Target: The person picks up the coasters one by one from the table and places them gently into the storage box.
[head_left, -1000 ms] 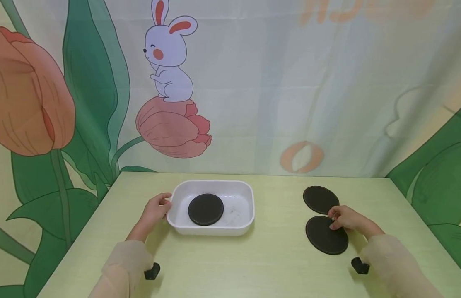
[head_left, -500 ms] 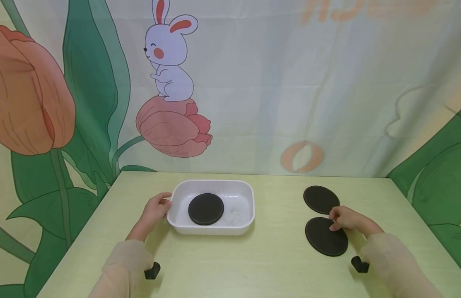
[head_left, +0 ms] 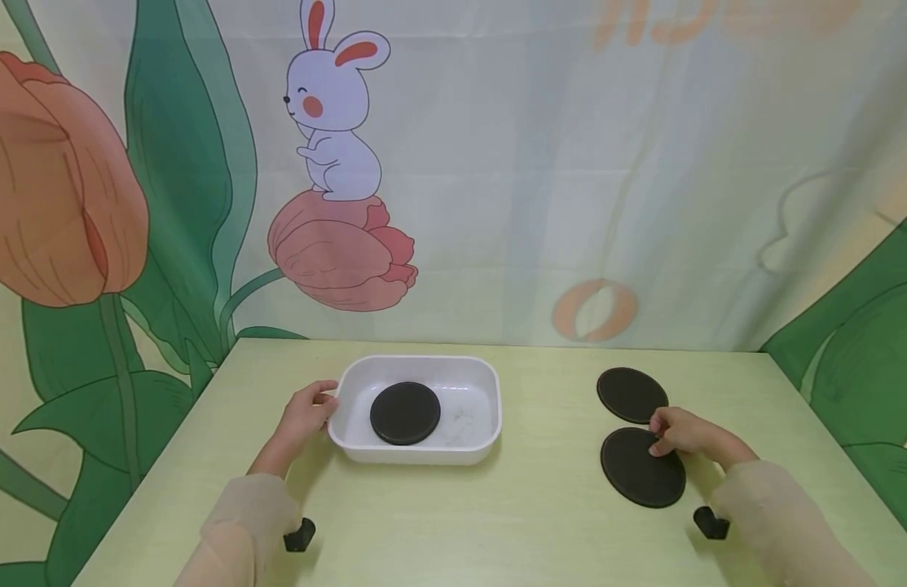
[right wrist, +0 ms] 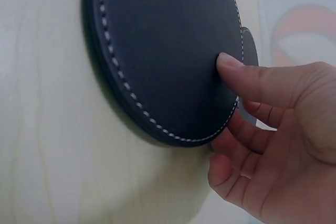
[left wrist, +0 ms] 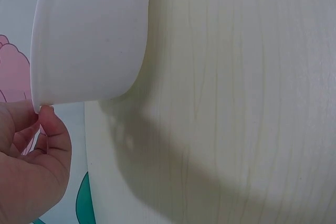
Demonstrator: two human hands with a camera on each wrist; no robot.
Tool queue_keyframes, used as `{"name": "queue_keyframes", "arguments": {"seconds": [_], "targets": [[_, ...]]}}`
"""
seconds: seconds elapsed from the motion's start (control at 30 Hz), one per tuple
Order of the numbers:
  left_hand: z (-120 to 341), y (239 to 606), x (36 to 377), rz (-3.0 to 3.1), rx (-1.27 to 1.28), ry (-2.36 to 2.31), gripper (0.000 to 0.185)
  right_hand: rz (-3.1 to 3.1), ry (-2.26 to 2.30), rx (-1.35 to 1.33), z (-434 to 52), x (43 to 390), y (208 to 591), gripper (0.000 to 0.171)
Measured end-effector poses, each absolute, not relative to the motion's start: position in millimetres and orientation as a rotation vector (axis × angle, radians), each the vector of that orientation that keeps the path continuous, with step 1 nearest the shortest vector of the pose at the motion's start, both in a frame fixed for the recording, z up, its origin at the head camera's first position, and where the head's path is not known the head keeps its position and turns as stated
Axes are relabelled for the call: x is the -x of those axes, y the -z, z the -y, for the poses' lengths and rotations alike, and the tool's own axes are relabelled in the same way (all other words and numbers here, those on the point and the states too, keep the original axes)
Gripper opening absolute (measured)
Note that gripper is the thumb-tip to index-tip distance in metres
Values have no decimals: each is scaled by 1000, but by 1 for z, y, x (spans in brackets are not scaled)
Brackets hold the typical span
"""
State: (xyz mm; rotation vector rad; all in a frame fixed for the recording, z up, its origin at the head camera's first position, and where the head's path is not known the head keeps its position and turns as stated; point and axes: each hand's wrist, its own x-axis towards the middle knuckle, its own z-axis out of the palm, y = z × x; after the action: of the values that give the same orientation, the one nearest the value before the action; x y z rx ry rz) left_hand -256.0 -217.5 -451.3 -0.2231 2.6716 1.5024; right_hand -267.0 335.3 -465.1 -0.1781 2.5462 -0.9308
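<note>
A white rectangular tray (head_left: 453,450) stands left of the table's middle, with a round black coaster (head_left: 405,413) lying in it. My left hand (head_left: 304,416) pinches the tray's left rim between thumb and fingers, as the left wrist view confirms. On the right, my right hand (head_left: 686,432) grips the nearer of two black stitched coasters (head_left: 641,473). In the right wrist view its thumb (right wrist: 257,80) presses on the top face while fingers curl at the edge; that coaster looks tilted and partly raised from the table. The other coaster (head_left: 629,395) lies just behind it.
The pale yellow-green table (head_left: 453,522) meets a printed curtain (head_left: 482,163) at its back edge. Small black wrist devices (head_left: 300,536) hang by both sleeves. Bare tabletop lies between the tray and the coasters on the right.
The coaster in my right hand has shifted very slightly toward the front of the table. The left hand and the tray have stayed in place.
</note>
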Motion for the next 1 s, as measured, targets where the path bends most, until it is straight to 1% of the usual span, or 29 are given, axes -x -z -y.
{"name": "queue_keyframes", "arguments": {"seconds": [0.37,0.57,0.8,1.0], "targets": [[216,450,254,-2664,228,-1501,36,-2368,1072,92,-338,262,450,20],[216,449,255,-2661,233,-1507,36,-2261,1127,68,-343,262,442,28],[216,449,256,-2664,229,-1513,35,-2135,1209,204,-345,264,431,32],[217,449,256,-2654,237,-1506,36,-2056,1312,302,-335,268,421,25]]}}
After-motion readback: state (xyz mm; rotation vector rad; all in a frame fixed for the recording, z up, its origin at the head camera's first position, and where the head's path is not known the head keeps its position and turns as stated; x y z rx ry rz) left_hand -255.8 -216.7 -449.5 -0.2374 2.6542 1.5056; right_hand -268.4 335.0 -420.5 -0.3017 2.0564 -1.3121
